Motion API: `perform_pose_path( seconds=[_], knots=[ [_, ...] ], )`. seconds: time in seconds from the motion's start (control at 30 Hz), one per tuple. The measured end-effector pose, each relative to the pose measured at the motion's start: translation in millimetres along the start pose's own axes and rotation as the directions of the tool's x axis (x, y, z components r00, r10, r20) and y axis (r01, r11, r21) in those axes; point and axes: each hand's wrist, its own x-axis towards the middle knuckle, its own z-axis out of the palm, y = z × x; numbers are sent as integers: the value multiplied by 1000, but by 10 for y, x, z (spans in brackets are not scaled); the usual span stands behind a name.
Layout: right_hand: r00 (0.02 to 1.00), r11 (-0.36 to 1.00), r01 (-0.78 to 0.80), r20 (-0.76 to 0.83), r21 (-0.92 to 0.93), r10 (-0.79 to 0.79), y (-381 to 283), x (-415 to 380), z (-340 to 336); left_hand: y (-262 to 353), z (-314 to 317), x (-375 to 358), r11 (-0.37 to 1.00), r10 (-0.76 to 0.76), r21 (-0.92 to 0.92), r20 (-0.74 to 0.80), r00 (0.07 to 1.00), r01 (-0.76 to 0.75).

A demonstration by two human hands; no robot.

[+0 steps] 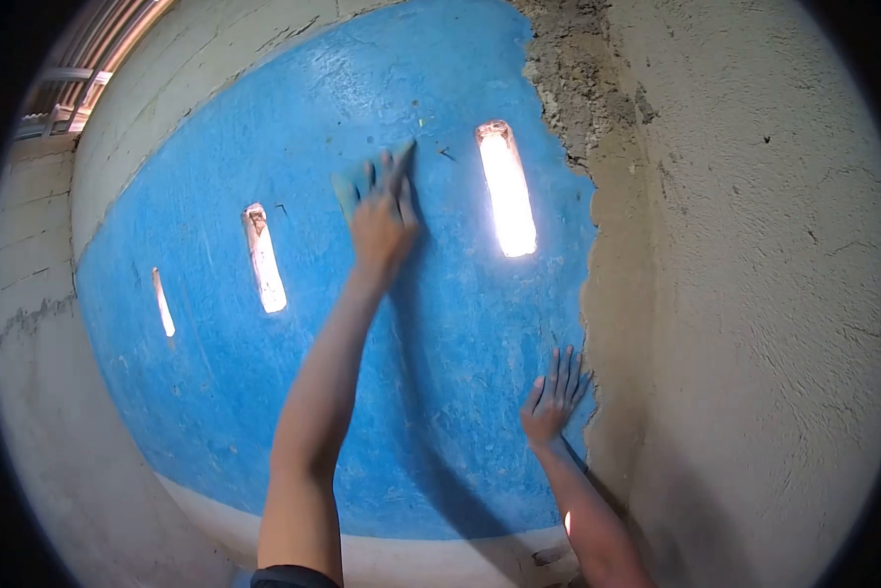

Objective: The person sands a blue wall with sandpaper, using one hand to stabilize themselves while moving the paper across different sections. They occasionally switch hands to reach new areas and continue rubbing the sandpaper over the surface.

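My left hand [383, 227] is raised high against the blue wall [342, 343], pressing a bluish-green flat pad or cloth [346, 196] to its surface. The pad shows at both sides of the fingers. Lower down on the right, my right hand [552, 402] lies flat on the blue paint near its ragged edge, fingers spread and nothing in it.
Three narrow upright slots let light through the wall: a large one [507, 191], a middle one [264, 260] and a small one [163, 302]. Rough bare plaster [622, 294] borders the paint, beside a grey wall [774, 294]. Corrugated roofing [97, 49] shows upper left.
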Motion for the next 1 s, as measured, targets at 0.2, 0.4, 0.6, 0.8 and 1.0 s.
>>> perform_pose_path(
  seconds=[0.2,0.4,0.6,0.8,1.0],
  knots=[
    [1000,999,31,1,37,-31,28,-31,33,30,74,24,997,3,75,-13,1000,-2],
    [999,999,34,-17,4,-34,13,-20,7,-59,221,981,982,-184,57,108,977,178],
    [999,999,35,-6,1,-35,-10,-29,-8,71,108,1,997,-69,-37,-31,997,68],
    [999,999,36,-37,-5,-36,-36,-21,-4,-69,396,896,997,-77,-20,-77,994,76],
    [998,999,45,-52,-19,-46,-34,-22,4,185,198,108,996,-61,-73,-127,990,52]
  ],
)
